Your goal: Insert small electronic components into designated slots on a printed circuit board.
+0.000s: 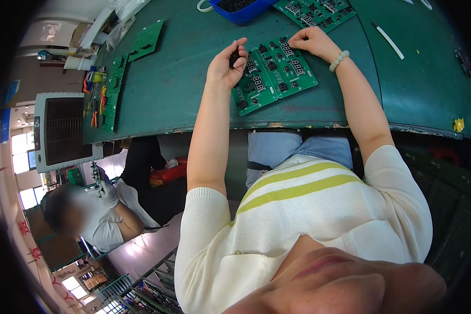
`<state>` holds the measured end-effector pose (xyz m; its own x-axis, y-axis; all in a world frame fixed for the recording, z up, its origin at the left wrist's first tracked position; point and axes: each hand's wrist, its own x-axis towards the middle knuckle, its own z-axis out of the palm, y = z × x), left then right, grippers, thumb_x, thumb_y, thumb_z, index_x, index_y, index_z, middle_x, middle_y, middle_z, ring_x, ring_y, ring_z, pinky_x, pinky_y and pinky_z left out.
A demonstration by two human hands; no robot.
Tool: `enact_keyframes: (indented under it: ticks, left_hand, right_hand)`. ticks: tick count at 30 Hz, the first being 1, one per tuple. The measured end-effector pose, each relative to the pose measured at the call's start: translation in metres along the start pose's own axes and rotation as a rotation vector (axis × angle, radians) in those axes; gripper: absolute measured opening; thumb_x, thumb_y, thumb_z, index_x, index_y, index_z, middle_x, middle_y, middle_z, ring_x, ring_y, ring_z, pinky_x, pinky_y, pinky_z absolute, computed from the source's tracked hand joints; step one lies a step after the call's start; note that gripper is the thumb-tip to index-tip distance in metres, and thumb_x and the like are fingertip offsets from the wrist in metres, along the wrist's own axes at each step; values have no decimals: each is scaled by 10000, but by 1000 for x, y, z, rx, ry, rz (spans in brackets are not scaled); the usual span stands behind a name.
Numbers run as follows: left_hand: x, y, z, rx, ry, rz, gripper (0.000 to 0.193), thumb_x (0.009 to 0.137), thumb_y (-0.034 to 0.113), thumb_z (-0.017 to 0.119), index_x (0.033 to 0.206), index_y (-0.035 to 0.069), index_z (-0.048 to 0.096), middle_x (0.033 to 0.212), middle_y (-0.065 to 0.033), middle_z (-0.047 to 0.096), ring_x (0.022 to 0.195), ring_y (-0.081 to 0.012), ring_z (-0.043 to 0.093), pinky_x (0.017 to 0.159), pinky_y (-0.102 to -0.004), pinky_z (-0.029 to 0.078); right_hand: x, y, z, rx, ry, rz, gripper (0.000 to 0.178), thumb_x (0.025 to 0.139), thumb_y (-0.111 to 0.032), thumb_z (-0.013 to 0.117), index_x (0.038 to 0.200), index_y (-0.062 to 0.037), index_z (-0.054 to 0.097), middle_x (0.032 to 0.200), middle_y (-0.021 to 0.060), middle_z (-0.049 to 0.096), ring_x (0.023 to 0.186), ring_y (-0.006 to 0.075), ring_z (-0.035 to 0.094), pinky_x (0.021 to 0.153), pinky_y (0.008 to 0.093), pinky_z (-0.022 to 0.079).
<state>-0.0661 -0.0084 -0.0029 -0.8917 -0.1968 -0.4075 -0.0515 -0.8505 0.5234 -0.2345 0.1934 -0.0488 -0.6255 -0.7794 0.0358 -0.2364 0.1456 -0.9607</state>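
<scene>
A green circuit board panel (271,78), fitted with digit displays and small black parts, lies on the green bench in front of me. My left hand (226,67) is curled over its left edge, palm up, cupped around several small black components (234,56). At the panel's far right corner, my right hand (317,44) has thumb and fingertips pinched together over a digit display (286,49). Whatever sits between those fingertips, if anything, is too small to make out. A pale bead bracelet (339,60) circles my right wrist.
Beyond the panel stand a blue bin (240,15) of small black parts and another circuit board panel (327,21). A white pen-like tool (390,41) lies at right. More boards (145,41) and pliers (94,116) are at left, where a gloved co-worker (110,209) sits holding a board.
</scene>
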Motion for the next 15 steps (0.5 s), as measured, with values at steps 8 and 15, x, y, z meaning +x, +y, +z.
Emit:
enact_keyframes:
  ticks: [8,15]
  left_hand:
    - [5,-17,24,394,166,131,148,831,94,622,894,-29,570,777,-59,543,597,-84,469,406,-173,309]
    - [28,-29,23,600,56,170,179,850,60,568,987,-54,586,843,-74,610,594,-54,458,428,-153,337]
  right_hand:
    - [-5,-7,3,-195,74,-28,164,720,-149,682,818,-17,688,712,62,660,657,108,600,635,247,478]
    - [-5,-4,9,-416,88,-71,169,692,-174,663,798,-45,688,654,58,633,595,122,583,588,253,465]
